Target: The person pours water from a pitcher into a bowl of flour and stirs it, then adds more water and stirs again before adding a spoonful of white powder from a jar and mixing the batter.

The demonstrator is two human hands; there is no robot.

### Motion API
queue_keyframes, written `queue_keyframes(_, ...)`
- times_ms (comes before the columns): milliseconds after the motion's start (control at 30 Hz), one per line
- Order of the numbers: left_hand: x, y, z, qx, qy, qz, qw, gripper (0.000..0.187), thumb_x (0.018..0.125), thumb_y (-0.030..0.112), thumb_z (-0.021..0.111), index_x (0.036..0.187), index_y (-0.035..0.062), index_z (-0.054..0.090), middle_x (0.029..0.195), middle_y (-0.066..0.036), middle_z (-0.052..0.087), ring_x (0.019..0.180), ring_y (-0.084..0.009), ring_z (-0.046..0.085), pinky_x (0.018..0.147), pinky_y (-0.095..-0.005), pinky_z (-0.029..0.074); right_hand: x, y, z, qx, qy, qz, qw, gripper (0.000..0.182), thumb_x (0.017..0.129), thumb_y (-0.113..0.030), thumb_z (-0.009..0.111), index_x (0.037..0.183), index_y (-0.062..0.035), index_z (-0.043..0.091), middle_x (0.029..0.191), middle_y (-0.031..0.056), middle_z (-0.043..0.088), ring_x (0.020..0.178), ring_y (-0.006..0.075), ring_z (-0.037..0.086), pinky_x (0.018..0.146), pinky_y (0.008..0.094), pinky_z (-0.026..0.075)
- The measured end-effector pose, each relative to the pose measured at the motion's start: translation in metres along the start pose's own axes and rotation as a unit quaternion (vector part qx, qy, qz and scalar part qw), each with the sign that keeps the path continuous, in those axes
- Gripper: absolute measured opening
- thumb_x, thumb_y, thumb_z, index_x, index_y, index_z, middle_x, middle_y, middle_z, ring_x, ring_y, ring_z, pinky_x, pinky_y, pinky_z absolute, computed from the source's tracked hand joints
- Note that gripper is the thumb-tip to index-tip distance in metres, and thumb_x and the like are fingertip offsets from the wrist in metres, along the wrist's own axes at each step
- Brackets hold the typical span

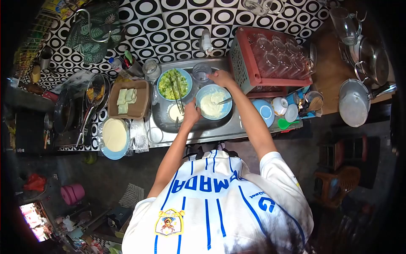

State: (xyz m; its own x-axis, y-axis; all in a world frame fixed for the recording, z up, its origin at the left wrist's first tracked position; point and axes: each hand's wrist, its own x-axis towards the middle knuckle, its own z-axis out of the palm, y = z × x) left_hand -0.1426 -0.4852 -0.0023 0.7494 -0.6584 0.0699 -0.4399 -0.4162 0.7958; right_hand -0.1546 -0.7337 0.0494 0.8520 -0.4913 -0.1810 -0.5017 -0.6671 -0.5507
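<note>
A blue bowl of creamy white mixture (211, 106) with a spoon in it stands over the metal sink. My left hand (192, 113) is closed at the bowl's left edge, beside the lower end of metal tongs (176, 86); what its fingers hold is hard to make out. The tongs lie across a blue bowl of chopped greens (170, 82). Behind the white mixture, my right hand (221, 78) has its fingers bent at the rim of a clear glass container (202, 72). A small bowl of white mixture (175, 112) sits left of my left hand.
Folded pale wraps lie in a brown tray (141, 101) at the left. Nearer me is a plate of pale round sheets (114, 134). A red rack (253, 74) of glasses stands at the right, with a green spoon (284, 123) and small bowls in front. The faucet (206, 41) is behind the sink.
</note>
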Motion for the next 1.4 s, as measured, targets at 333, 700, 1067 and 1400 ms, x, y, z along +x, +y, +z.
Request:
queue_keyframes(333,-0.004,0.015,-0.011,-0.077,-0.038,-0.139,0.986,0.052,0.077,-0.002,0.059,0.129,-0.0084,0.058,0.108,-0.031,0.068,0.090,-0.0388,0.072,0.080,-0.0409,0.057,-0.016,0.017,0.001,0.295,0.023,-0.050,0.954,0.027,0.083,-0.020,0.082,0.081,0.0006,0.065,0.083,0.0018,0.065,0.080,0.0097,0.062,0.071,0.0259,0.053)
queue_keyframes(700,-0.004,0.016,-0.016,-0.046,-0.029,-0.083,0.995,0.053,0.076,0.002,0.062,0.127,-0.0084,0.059,0.115,-0.031,0.066,0.108,-0.0435,0.065,0.096,-0.0428,0.050,-0.058,0.030,-0.014,0.381,0.132,-0.202,0.893,0.022,0.079,0.004,0.079,0.087,0.0067,0.059,0.127,0.0208,0.061,0.113,0.0184,0.060,0.094,0.0300,0.055)
queue_keyframes(1067,0.000,-0.006,-0.003,0.013,-0.012,-0.035,0.999,0.053,0.077,0.003,0.061,0.129,-0.0083,0.058,0.094,-0.033,0.067,0.092,-0.0450,0.067,0.087,-0.0470,0.052,-0.079,0.027,-0.013,0.349,0.155,-0.221,0.897,0.030,0.078,-0.003,0.082,0.097,0.0104,0.063,0.129,0.0154,0.060,0.110,0.0188,0.062,0.094,0.0339,0.057)
queue_keyframes(1400,0.002,-0.010,-0.001,0.022,-0.009,-0.016,1.000,0.055,0.076,0.002,0.060,0.129,-0.0108,0.057,0.090,-0.033,0.067,0.089,-0.0441,0.068,0.085,-0.0463,0.053,-0.081,0.024,-0.014,0.344,0.164,-0.241,0.893,0.033,0.077,-0.005,0.083,0.098,0.0108,0.063,0.130,0.0182,0.061,0.110,0.0204,0.063,0.089,0.0342,0.058)
